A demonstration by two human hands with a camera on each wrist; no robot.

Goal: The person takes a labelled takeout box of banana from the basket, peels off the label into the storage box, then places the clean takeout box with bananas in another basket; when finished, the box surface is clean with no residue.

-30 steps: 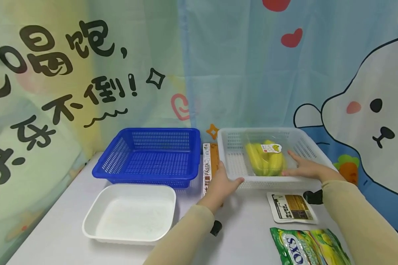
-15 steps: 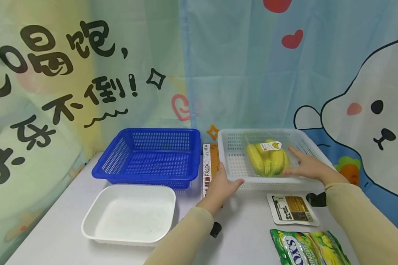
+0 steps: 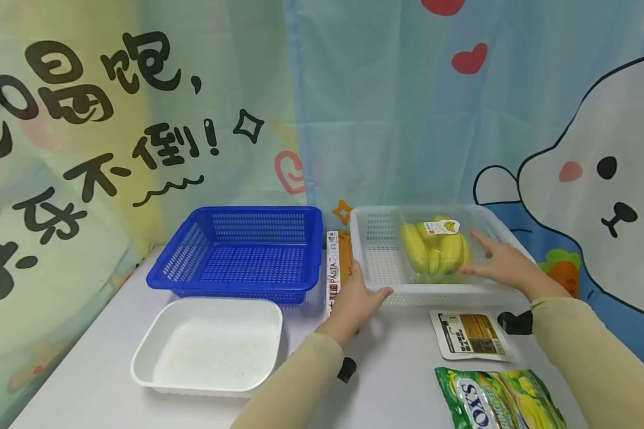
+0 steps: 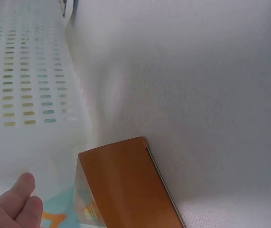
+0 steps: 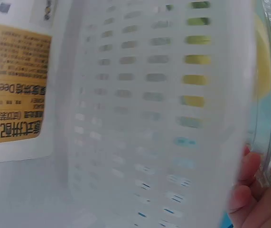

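Observation:
A clear plastic box of bananas (image 3: pixel 437 250), with a white label on its lid, is in the white basket (image 3: pixel 378 259) at the right. My right hand (image 3: pixel 507 268) grips the box's right edge; the right wrist view shows fingers (image 5: pixel 250 166) curled at its clear rim. At the basket's front left corner my left hand (image 3: pixel 356 301) holds the rim, thumb toward the front side. Its fingertips (image 4: pixel 23 190) show against the basket's outer wall in the left wrist view. The box's underside is hidden.
A pasta box (image 3: pixel 333 265) stands left of the white basket. Further left are a blue basket (image 3: pixel 231 295) and a white tray (image 3: pixel 209 390). In front of the white basket lie a white-and-brown pouch (image 3: pixel 469 335) and a green candy bag (image 3: pixel 499 396).
The box of bananas has shifted slightly right and away from me inside the basket, together with my right hand. My left hand stays at the basket corner.

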